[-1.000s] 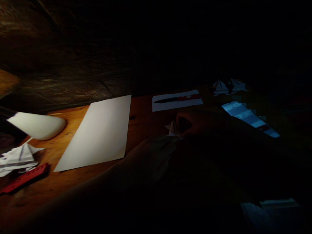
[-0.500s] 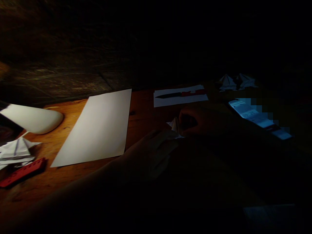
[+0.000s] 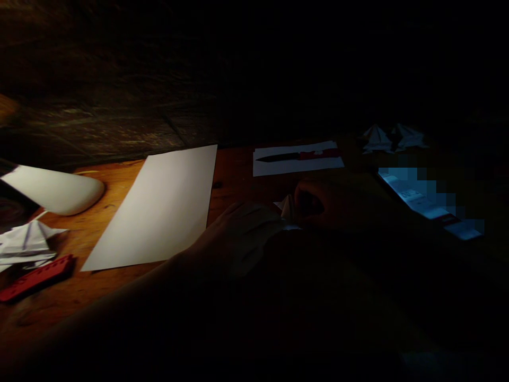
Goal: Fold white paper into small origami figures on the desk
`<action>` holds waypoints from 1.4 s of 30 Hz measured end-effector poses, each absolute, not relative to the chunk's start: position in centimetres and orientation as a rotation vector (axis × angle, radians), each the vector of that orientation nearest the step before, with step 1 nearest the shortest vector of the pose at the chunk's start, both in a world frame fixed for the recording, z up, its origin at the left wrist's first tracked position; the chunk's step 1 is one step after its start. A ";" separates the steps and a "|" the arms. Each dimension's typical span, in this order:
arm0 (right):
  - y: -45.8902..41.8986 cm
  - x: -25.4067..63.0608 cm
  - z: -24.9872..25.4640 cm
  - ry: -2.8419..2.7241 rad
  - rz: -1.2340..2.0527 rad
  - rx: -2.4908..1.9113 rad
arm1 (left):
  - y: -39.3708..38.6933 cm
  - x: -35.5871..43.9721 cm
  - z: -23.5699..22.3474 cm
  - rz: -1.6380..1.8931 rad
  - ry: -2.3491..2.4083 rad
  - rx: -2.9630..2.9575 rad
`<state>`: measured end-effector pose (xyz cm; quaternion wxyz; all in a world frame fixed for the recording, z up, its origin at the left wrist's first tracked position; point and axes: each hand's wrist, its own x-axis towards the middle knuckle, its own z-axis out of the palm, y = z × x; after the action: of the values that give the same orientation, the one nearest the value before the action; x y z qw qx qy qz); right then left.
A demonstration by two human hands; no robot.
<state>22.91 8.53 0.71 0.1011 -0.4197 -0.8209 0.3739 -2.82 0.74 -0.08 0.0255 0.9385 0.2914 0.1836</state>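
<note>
The scene is very dark. A small folded white paper piece [image 3: 287, 208] sits on the wooden table [image 3: 99, 297] between my two hands. My left hand [image 3: 242, 233] lies with curled fingers against the paper's left side and covers part of it. My right hand [image 3: 330, 201] is closed in a pinch on the paper's right edge. A plain white sheet [image 3: 163, 207] lies flat just left of my left hand.
A white lamp head [image 3: 55, 193] glows at the far left above folded paper shapes [image 3: 27, 241] and a red ruler [image 3: 37, 278]. A knife [image 3: 298, 156] rests on a white sheet behind. Two folded paper figures [image 3: 392, 138] and a lit phone [image 3: 427, 204] lie right.
My left hand has slid up and forward over the folded paper, covering more of it. The view has drifted slightly. My right hand keeps its pinch.
</note>
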 end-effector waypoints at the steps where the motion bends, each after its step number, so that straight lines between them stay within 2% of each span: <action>1: 8.5 22.9 0.6 -2.416 1.105 -1.239 | 0.8 -2.9 0.0 0.522 0.909 2.935; 12: 8.7 23.1 0.4 -2.394 1.171 -1.142 | 1.3 -2.9 0.6 0.462 0.911 2.874; 19: 8.0 22.1 0.2 -2.482 0.853 -1.281 | 1.6 -3.0 0.6 0.416 0.884 2.842; 29: 8.6 21.3 0.2 -2.434 0.958 -1.486 | 2.4 -3.4 0.1 0.620 0.877 2.672; 34: 8.5 21.5 0.1 -2.454 0.910 -1.428 | 2.7 -4.2 0.4 0.574 0.749 2.776; 42: 8.4 21.4 0.5 -2.478 0.913 -1.456 | 2.9 -3.8 0.8 0.502 0.809 2.750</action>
<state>21.45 8.39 0.54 0.0627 -0.4819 -0.8201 0.3020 -3.83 2.89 0.83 0.1155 0.9386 0.2761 0.1713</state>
